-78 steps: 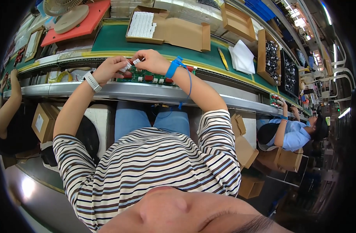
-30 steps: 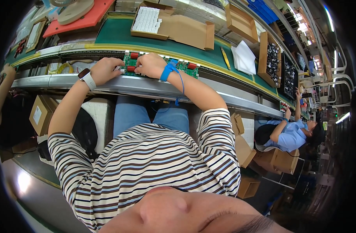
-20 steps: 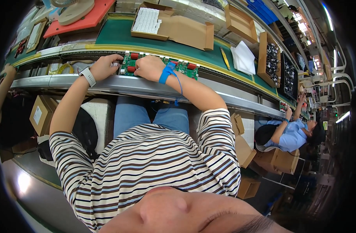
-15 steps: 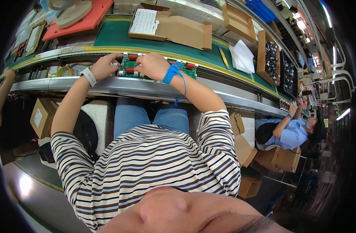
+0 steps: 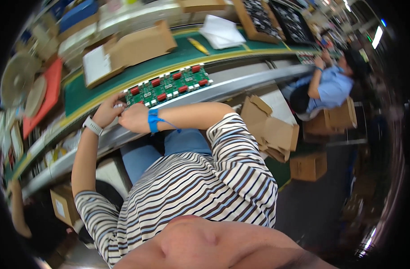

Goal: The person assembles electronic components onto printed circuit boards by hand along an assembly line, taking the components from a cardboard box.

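Note:
A long green circuit board (image 5: pixel 172 91) lies on the rails of the line, carrying red block-shaped parts and small white connectors. Just off its left end, my left hand (image 5: pixel 108 112) has its fingers curled in, and a small whitish bit shows at the fingertips. Close against it is my right hand (image 5: pixel 135 118), also closed, its fingertips partly hidden and blurred. What the two hands hold between them is too small to make out. A blue wrist strap (image 5: pixel 154 120) with a thin cord is on my right wrist, a pale watch (image 5: pixel 93 126) on my left.
Beyond the board runs a green belt (image 5: pixel 182 48) with an open carton (image 5: pixel 140 47), a yellow-handled tool (image 5: pixel 198 46) and white sheets (image 5: pixel 222 32). A metal rail (image 5: pixel 240 80) edges the near side. To the right sits a co-worker in blue (image 5: pixel 330 89); flattened cardboard (image 5: pixel 276 132) lies nearby.
My right hand has left the board's middle and come to my left hand at its left end, uncovering most of the board. The whole view has turned and shifted.

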`<state>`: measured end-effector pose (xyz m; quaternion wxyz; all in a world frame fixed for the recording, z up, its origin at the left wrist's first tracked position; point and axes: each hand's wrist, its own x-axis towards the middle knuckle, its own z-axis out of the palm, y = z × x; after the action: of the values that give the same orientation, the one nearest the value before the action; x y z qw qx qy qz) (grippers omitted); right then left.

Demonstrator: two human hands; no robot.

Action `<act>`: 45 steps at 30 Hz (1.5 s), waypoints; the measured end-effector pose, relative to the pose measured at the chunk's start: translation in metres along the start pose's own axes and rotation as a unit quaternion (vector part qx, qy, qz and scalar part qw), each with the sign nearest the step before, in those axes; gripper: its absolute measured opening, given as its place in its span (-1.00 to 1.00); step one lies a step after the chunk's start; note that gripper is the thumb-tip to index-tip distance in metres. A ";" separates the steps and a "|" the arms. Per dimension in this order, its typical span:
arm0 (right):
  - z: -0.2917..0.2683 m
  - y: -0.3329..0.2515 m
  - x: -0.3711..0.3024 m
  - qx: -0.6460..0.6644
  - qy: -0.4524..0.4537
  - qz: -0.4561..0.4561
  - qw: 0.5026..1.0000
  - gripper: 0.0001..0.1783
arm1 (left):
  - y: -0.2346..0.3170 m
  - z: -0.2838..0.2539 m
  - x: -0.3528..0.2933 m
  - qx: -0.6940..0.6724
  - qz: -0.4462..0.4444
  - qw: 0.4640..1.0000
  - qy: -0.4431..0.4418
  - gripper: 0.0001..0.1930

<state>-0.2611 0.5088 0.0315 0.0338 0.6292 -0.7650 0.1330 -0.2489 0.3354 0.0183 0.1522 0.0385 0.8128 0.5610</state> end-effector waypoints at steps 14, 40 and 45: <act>-0.067 0.100 -0.156 -0.046 -0.071 0.330 0.940 -0.85 | 0.066 0.065 0.055 0.048 -0.036 0.994 -0.086 -0.55; -0.126 0.340 -0.410 -0.207 0.111 0.703 0.671 -0.80 | 0.063 0.056 0.046 0.097 -0.066 0.992 -0.044 -0.67; -0.128 0.288 -0.289 -0.148 0.250 0.575 0.765 -0.78 | 0.044 0.026 0.026 0.083 -0.076 0.994 -0.014 -0.69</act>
<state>-0.4967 0.8653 0.0447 0.2340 0.0031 -0.9581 0.1652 -0.2710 0.3813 0.0447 0.2021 -0.0025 0.8548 0.4780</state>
